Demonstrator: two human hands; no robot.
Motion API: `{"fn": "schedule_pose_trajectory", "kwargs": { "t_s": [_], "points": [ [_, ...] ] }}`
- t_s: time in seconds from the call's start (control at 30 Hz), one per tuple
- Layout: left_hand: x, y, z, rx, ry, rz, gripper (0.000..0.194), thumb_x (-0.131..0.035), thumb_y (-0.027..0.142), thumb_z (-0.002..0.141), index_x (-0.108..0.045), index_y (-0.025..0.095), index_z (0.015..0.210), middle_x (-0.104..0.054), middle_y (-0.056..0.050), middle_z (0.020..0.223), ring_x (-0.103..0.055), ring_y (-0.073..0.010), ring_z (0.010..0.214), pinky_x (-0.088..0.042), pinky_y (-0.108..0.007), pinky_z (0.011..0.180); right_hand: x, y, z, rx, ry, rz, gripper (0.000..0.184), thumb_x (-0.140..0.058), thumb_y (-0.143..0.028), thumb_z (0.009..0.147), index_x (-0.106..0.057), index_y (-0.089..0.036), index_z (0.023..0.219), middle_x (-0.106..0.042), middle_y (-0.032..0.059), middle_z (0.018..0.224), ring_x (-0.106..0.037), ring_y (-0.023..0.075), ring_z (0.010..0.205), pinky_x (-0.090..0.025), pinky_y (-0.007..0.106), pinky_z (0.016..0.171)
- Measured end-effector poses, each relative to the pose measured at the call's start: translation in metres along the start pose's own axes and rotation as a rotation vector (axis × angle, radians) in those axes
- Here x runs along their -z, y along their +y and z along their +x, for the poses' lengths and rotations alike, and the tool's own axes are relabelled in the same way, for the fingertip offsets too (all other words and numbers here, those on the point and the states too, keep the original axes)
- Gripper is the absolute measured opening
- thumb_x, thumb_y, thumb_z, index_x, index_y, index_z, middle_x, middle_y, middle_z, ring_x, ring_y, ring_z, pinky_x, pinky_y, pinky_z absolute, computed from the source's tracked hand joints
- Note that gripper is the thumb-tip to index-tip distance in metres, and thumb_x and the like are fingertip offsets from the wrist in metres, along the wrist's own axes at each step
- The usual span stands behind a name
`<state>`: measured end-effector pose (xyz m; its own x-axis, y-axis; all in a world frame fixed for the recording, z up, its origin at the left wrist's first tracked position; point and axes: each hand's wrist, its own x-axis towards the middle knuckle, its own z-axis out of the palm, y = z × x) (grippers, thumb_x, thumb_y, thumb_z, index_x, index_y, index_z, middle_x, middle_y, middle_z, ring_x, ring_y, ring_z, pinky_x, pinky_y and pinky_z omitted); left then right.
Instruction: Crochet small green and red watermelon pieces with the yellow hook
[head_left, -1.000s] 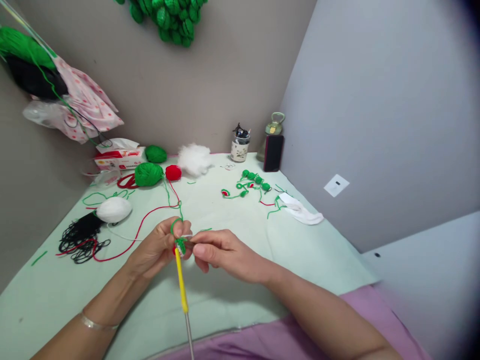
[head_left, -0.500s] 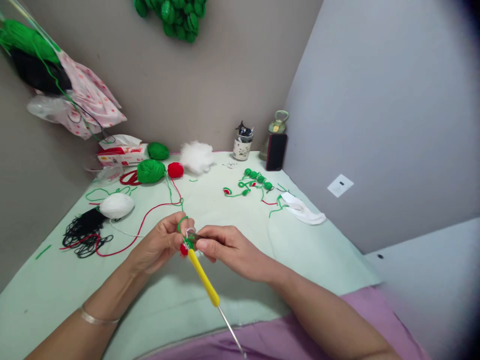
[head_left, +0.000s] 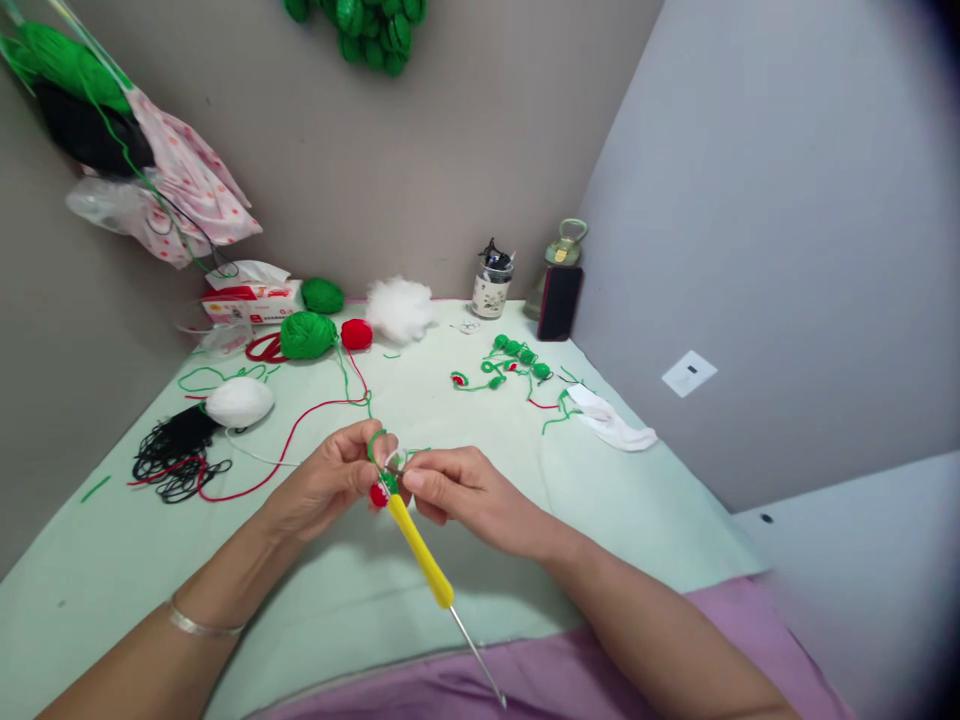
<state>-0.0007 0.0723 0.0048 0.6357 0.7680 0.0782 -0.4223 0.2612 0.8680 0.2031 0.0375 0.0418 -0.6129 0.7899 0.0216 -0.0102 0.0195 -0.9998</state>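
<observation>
My left hand (head_left: pixel 337 480) pinches a small crocheted piece (head_left: pixel 380 493) of red, green and white yarn, with a green strand looped up by the fingertips. A crochet hook (head_left: pixel 421 552) with a yellow grip is caught in that piece and slants down to the right, its metal end free; neither hand is round its grip. Close beside it, my right hand (head_left: pixel 469 500) is closed on a thin dark tool whose kind I cannot make out, its tip against a white yarn loop (head_left: pixel 396 458). The fingers partly hide the piece.
Balls of green (head_left: pixel 308 335), red (head_left: pixel 356 334) and white yarn (head_left: pixel 240 402) lie left, with black yarn (head_left: pixel 176 450) and a trailing red strand. White stuffing (head_left: pixel 399 309), a pen jar (head_left: pixel 492 290) and a phone (head_left: pixel 560 303) stand behind. Small green crocheted pieces (head_left: pixel 527 356) lie right.
The view has shifted slightly, moving the scene a little rightward. My right fingertips have drawn closer round the dark tool, so less of it shows. The yellow hook remains in the crocheted piece.
</observation>
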Motion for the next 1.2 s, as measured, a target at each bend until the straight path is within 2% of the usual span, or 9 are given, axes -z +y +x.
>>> {"fn": "schedule_pose_trajectory", "kwargs": {
  "t_s": [0.13, 0.3, 0.4, 0.5, 0.67, 0.87, 1.0, 1.1, 1.2],
  "points": [
    [-0.001, 0.001, 0.0, -0.001, -0.008, 0.006, 0.022, -0.08, 0.03, 0.073, -0.063, 0.016, 0.074, -0.055, 0.0, 0.07, -0.058, -0.0133, 0.067, -0.046, -0.02, 0.054, 0.005, 0.002, 0.001, 0.002, 0.025, 0.03, 0.038, -0.051, -0.049, 0.094, -0.062, -0.014, 0.084, -0.044, -0.0039, 0.061, -0.037, 0.0079, 0.058, -0.028, 0.023, 0.054],
    [0.002, 0.002, -0.002, -0.002, -0.011, 0.003, 0.02, -0.079, 0.03, 0.074, -0.065, 0.016, 0.075, -0.056, 0.001, 0.071, -0.053, -0.0092, 0.06, -0.044, -0.018, 0.053, 0.005, 0.001, 0.004, 0.074, 0.173, -0.009, 0.034, -0.063, -0.05, 0.085, -0.061, -0.017, 0.094, -0.045, -0.0044, 0.066, -0.039, 0.0087, 0.06, -0.031, 0.023, 0.055],
    [0.002, 0.001, -0.002, 0.008, -0.005, 0.003, 0.018, -0.079, 0.029, 0.074, -0.066, 0.016, 0.074, -0.057, 0.001, 0.071, -0.056, -0.0104, 0.061, -0.045, -0.019, 0.053, -0.001, 0.005, 0.006, 0.111, 0.274, -0.184, 0.027, -0.072, -0.038, 0.079, -0.061, -0.019, 0.095, -0.046, -0.0054, 0.068, -0.037, 0.0081, 0.059, -0.031, 0.023, 0.055],
    [-0.002, 0.002, -0.001, 0.007, 0.021, 0.003, 0.017, -0.08, 0.028, 0.073, -0.068, 0.016, 0.074, -0.058, 0.001, 0.07, -0.055, -0.0102, 0.062, -0.046, -0.019, 0.055, -0.005, 0.01, 0.008, 0.224, 0.326, -0.366, 0.009, -0.065, -0.026, 0.084, -0.062, -0.018, 0.081, -0.047, -0.0036, 0.07, -0.039, 0.0084, 0.06, -0.032, 0.024, 0.058],
    [-0.006, 0.002, 0.0, 0.014, 0.012, 0.002, 0.019, -0.08, 0.028, 0.074, -0.066, 0.015, 0.073, -0.057, 0.001, 0.07, -0.059, -0.0118, 0.07, -0.05, -0.02, 0.063, -0.002, 0.01, 0.007, 0.314, 0.444, -0.495, 0.009, -0.057, -0.013, 0.078, -0.054, -0.019, 0.071, -0.046, -0.0033, 0.069, -0.04, 0.0089, 0.06, -0.033, 0.024, 0.057],
    [0.0, 0.001, 0.0, 0.067, 0.056, -0.03, 0.014, -0.075, 0.025, 0.078, -0.064, 0.018, 0.08, -0.054, 0.0, 0.075, -0.054, -0.0109, 0.065, -0.041, -0.013, 0.04, 0.007, 0.005, 0.008, 0.306, 0.552, -0.569, 0.011, -0.053, -0.011, 0.077, -0.053, -0.019, 0.07, -0.046, -0.0028, 0.069, -0.041, 0.0098, 0.062, -0.034, 0.024, 0.059],
    [-0.001, 0.003, 0.0, 0.045, 0.082, -0.003, 0.014, -0.075, 0.023, 0.079, -0.063, 0.017, 0.079, -0.055, -0.001, 0.076, -0.057, -0.0118, 0.069, -0.047, -0.015, 0.049, 0.015, 0.005, 0.007, 0.145, 0.433, -0.493, 0.013, -0.056, -0.018, 0.082, -0.053, -0.018, 0.07, -0.048, -0.0034, 0.068, -0.039, 0.0092, 0.062, -0.033, 0.024, 0.059],
    [-0.001, 0.005, 0.001, 0.006, 0.071, 0.016, 0.015, -0.075, 0.023, 0.079, -0.063, 0.016, 0.078, -0.055, 0.0, 0.074, -0.06, -0.0124, 0.07, -0.05, -0.019, 0.057, 0.022, 0.0, 0.002, 0.031, 0.271, -0.344, 0.019, -0.059, -0.036, 0.088, -0.056, -0.018, 0.082, -0.051, -0.0031, 0.073, -0.04, 0.0091, 0.064, -0.034, 0.023, 0.06],
    [0.0, 0.007, 0.001, -0.016, 0.049, 0.03, 0.014, -0.075, 0.024, 0.079, -0.063, 0.016, 0.077, -0.055, -0.001, 0.074, -0.061, -0.013, 0.07, -0.051, -0.019, 0.058, 0.028, -0.005, -0.004, 0.016, 0.077, -0.209, 0.034, -0.043, -0.048, 0.097, -0.056, -0.017, 0.094, -0.055, -0.0009, 0.077, -0.041, 0.0091, 0.065, -0.036, 0.023, 0.061]
  ]
}}
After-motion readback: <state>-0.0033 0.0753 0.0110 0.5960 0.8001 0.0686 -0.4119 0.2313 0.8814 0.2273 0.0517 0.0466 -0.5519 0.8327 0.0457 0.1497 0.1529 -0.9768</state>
